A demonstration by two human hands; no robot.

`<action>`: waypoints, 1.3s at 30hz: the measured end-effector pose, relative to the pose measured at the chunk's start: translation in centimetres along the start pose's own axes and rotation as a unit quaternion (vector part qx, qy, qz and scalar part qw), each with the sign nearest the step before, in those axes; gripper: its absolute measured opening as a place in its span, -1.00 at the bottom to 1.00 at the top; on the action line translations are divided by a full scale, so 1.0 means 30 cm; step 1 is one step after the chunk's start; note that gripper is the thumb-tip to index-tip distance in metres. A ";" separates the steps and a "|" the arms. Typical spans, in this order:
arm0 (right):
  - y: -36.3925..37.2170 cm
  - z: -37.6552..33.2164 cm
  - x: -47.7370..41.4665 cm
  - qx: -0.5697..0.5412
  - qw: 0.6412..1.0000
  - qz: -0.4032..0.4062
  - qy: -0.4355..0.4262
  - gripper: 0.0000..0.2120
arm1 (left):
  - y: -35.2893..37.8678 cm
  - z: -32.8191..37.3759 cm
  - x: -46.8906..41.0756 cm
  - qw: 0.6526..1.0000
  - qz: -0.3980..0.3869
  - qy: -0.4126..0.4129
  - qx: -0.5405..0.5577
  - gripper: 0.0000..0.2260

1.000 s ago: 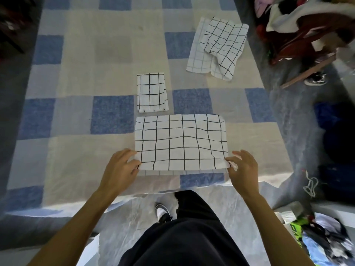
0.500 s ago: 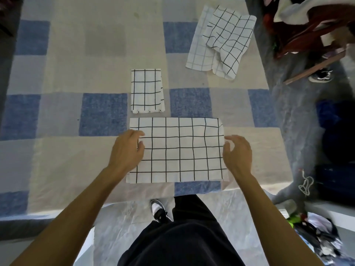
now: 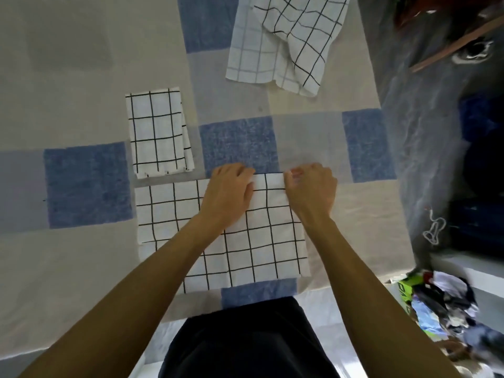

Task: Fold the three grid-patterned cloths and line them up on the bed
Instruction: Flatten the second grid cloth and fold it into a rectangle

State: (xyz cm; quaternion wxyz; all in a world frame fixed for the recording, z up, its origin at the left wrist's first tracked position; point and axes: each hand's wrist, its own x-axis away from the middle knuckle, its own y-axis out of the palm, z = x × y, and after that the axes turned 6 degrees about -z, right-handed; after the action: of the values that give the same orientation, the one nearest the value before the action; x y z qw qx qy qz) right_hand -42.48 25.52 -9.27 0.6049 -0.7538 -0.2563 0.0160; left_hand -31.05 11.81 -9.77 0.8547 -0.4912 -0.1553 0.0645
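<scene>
While both hands work the far edge of the flat cloth [image 3: 259,255], the right hand [image 3: 311,190] pinches its far right corner; the left hand [image 3: 230,192] lies over that edge, fingers bent, grip unclear. The folded cloth [image 3: 158,132] lies just beyond its far left corner and the crumpled cloth [image 3: 283,42] well beyond its far right. Risk: an uneven pull skews the fold, or the flat cloth slips off the bed [image 3: 81,255], since its near edge lies close to the bed's edge.

Both your arms reach forward; left grip [image 3: 230,188] and right grip [image 3: 311,188], fingers curled, pinch the cloth [image 3: 261,241] at its far edge.
</scene>
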 end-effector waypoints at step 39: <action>-0.226 -0.067 0.140 -0.347 0.928 -0.075 0.112 -0.67 | -0.150 0.065 0.085 0.987 0.069 0.144 -0.018 -0.79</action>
State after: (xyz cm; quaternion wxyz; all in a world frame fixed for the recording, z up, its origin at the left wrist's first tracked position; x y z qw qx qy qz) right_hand -40.65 26.33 -1.29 0.3298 -0.8921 -0.2321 -0.2039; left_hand -29.47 11.79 -4.47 0.8528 -0.5199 0.0027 0.0492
